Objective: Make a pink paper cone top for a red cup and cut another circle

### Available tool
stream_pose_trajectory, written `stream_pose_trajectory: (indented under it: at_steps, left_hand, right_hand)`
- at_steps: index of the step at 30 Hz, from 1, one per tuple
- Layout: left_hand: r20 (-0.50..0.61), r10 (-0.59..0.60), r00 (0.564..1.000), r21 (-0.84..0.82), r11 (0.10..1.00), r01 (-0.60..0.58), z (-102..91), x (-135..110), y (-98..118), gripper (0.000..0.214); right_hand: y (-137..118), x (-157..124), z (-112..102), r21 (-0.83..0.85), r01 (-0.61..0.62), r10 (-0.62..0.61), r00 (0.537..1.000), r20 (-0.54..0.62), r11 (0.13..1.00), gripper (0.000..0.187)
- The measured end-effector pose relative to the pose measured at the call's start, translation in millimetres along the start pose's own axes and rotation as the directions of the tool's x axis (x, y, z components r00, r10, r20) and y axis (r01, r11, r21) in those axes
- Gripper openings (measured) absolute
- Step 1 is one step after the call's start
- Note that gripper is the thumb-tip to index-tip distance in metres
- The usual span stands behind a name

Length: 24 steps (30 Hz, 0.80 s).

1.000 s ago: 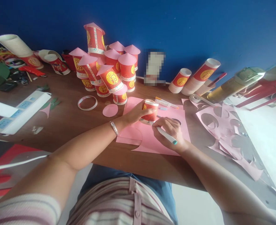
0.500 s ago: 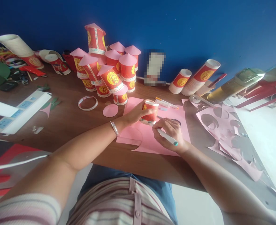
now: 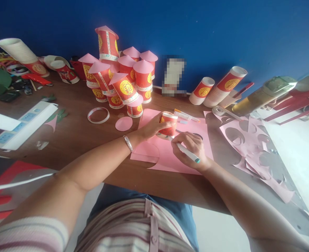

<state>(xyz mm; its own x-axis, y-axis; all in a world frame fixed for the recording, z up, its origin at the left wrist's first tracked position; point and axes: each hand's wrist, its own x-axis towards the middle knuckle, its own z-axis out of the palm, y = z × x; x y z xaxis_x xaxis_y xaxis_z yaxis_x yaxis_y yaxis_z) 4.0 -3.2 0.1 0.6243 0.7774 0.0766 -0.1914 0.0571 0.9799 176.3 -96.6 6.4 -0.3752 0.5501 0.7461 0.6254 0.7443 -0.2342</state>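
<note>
My left hand [image 3: 154, 126] is closed around a red paper cup [image 3: 169, 130] with a gold print, held over pink paper [image 3: 180, 165]. In my right hand [image 3: 190, 148] is a white marker [image 3: 188, 153] with a teal end, its tip at the white band near the cup's lower edge. Some marks show on that band; the tip itself is partly hidden by my fingers. Beyond the cup, a pen with an orange end [image 3: 187, 115] lies on the paper. Part of a dark ring-shaped thing [image 3: 198, 136] shows behind my right hand.
Red cups with pink cone tops [image 3: 125, 87] stand stacked at the back. Cup stacks [image 3: 201, 91] lean by the wall. A pink disc [image 3: 123, 124], a tape ring [image 3: 98, 115] and a power strip [image 3: 23, 124] lie left; cut paper scraps [image 3: 249, 143] spread right.
Almost nothing differs. The fingers of my right hand and the marker have shifted very slightly at the cup's lower edge; my left hand keeps its hold.
</note>
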Motion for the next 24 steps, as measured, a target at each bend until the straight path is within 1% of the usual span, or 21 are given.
stream_pose_trajectory:
  at_steps: [11,17,21,24]
  left_hand:
    - [0.017,0.010,1.000,-0.004,1.000,-0.010,1.0,-0.5,2.5,0.042]
    - [-0.007,-0.015,1.000,-0.007,1.000,0.015,3.2,-2.0,5.2,0.042]
    - [-0.029,-0.004,1.000,-0.072,0.997,0.002,1.9,-0.6,3.5,0.040]
    - [-0.039,-0.033,0.999,-0.146,0.989,0.027,-0.8,0.7,1.8,0.039]
  right_hand:
    - [-2.4,0.3,3.3,-0.017,0.006,-0.006,1.000,-0.013,1.000,0.022]
    - [-4.3,0.5,-1.0,0.091,-0.007,0.005,1.000,0.019,0.996,0.017]
    - [-3.6,0.4,-2.9,0.129,-0.013,0.010,1.000,0.023,0.992,0.015]
    - [-2.8,0.3,-2.4,0.113,-0.011,0.011,1.000,-0.003,0.994,0.017]
